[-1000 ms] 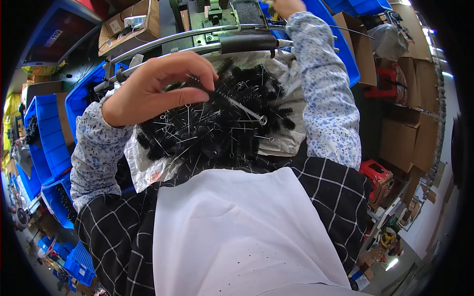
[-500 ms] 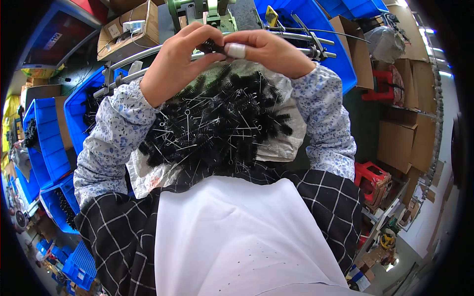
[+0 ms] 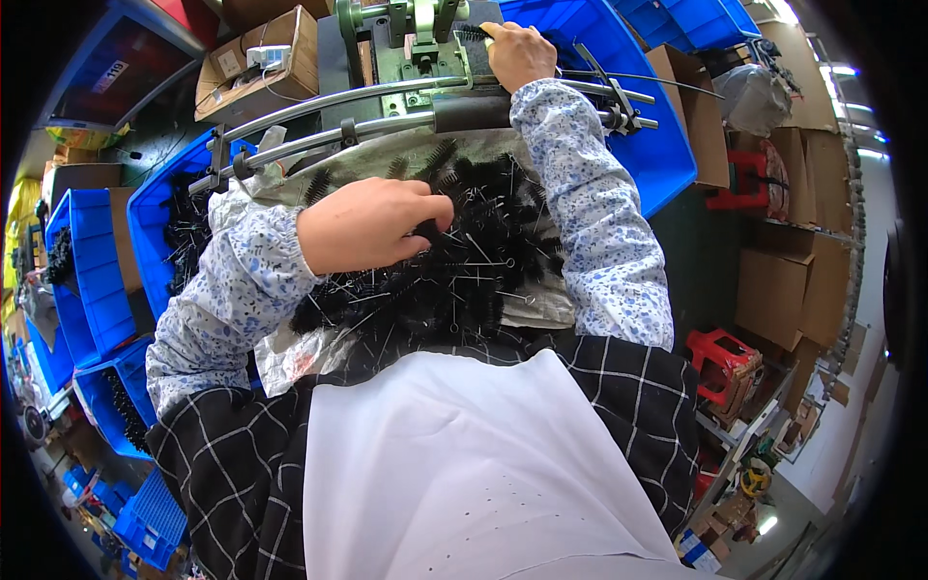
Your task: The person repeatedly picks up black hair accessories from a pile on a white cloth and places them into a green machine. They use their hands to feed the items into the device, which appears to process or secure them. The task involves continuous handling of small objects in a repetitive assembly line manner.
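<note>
On whitish sheet (image 3: 537, 310), heap of black looped-wire brushes (image 3: 406, 302) lay directly under left hand (image 3: 372, 224), nearer than right hand (image 3: 523, 54); one stem (image 3: 476, 263) ran crosswise, ring rightward; left fingers curled, seemingly pinching dark brush (image 3: 428, 231); right hand bent at green machine (image 3: 424, 27), grip unclear; bristles dense, stems thin, silvery.

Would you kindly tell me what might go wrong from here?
The right hand is close to the machine, so it might get pinched if parts move. The left hand is at a heap of crossed, wiry brushes, so it might get pricked, and lifting one might drag others along.
</note>
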`<action>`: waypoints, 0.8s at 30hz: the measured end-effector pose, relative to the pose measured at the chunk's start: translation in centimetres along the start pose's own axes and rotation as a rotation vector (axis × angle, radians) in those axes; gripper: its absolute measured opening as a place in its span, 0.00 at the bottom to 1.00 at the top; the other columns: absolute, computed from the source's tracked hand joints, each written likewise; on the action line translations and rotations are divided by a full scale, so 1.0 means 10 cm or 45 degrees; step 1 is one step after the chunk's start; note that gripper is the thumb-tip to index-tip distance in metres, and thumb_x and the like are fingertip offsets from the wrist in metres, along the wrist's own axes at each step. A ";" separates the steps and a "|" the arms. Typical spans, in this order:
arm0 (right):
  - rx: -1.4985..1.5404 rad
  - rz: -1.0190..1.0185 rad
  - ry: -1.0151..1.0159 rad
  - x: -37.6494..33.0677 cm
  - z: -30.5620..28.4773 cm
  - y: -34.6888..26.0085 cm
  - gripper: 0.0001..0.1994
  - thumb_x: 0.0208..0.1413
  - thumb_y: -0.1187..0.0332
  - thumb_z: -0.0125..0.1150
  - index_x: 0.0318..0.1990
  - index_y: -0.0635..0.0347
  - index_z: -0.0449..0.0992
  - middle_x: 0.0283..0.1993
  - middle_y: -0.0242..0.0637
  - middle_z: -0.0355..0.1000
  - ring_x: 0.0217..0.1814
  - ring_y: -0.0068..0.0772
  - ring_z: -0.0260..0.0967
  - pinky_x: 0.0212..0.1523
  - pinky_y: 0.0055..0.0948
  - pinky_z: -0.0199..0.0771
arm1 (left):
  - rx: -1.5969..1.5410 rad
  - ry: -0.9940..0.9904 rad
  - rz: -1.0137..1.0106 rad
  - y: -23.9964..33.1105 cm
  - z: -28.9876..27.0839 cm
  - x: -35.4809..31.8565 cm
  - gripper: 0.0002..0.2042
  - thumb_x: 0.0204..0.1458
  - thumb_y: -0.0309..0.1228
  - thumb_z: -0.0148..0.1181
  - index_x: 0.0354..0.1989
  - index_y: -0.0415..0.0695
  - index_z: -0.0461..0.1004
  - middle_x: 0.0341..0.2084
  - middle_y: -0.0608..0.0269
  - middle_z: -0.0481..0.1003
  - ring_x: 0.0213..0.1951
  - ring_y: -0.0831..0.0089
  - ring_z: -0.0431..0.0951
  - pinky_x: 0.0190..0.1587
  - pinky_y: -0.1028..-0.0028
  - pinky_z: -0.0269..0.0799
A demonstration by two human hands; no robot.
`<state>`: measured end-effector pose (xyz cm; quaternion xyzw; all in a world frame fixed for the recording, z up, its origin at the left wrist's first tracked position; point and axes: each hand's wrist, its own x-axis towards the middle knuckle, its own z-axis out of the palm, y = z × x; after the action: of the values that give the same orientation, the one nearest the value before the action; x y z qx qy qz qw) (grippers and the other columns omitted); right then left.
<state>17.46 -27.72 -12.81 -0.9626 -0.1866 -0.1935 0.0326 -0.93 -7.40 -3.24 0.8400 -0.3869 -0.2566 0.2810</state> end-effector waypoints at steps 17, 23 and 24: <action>0.083 -0.080 0.016 0.07 0.20 0.06 0.13 0.49 0.66 0.54 0.43 0.41 0.76 0.37 0.30 0.72 0.41 0.35 0.68 0.45 0.33 0.68 | -0.349 0.341 0.251 0.10 -0.15 -0.15 0.13 0.37 0.20 0.58 0.34 0.42 0.68 0.34 0.60 0.67 0.38 0.63 0.70 0.44 0.70 0.66; 0.009 -0.097 -0.068 0.08 0.13 0.05 0.17 0.49 0.61 0.55 0.49 0.43 0.71 0.44 0.32 0.68 0.47 0.36 0.65 0.47 0.36 0.64 | -0.350 0.440 0.316 0.13 -0.26 -0.18 0.13 0.36 0.19 0.59 0.33 0.41 0.68 0.32 0.61 0.66 0.37 0.67 0.70 0.42 0.72 0.67; -0.023 -0.018 -0.088 0.03 0.07 0.05 0.21 0.48 0.58 0.57 0.51 0.47 0.69 0.46 0.34 0.67 0.48 0.37 0.64 0.47 0.39 0.63 | -0.347 0.461 0.331 0.10 -0.27 -0.21 0.13 0.36 0.18 0.59 0.33 0.41 0.68 0.32 0.61 0.66 0.37 0.67 0.69 0.42 0.72 0.67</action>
<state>18.16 -28.02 -13.36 -0.9677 -0.1926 -0.1619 0.0162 -0.87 -5.58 -0.18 0.7699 -0.3968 -0.1135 0.4868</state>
